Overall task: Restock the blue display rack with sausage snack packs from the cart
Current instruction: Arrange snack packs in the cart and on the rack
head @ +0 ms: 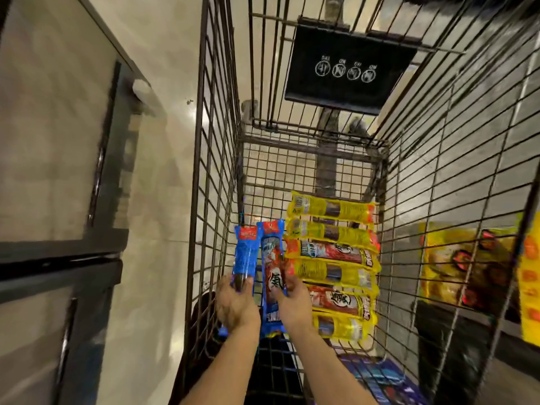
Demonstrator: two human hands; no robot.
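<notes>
Inside the wire cart (216, 182), the left hand (235, 302) grips a blue sausage pack (245, 255), and the right hand (292, 302) pinches a second blue pack (273, 258) just beside it. Yellow packs (333, 252) lie stacked to the right.

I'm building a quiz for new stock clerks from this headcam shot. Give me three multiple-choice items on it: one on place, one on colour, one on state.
1. Where do the yellow sausage packs lie?
A. On the wire cart floor
B. On a shelf
C. On the tiled floor

2. What colour is the pack in the left hand?
A. Green
B. Blue
C. White

3. What is the right hand doing?
A. Hanging idle
B. Pushing the cart
C. Gripping a blue-and-red pack

Answers: 1 A, they are stacked inside the basket; 2 B, its wrapper is blue; 3 C, its fingers curl round it.
</notes>
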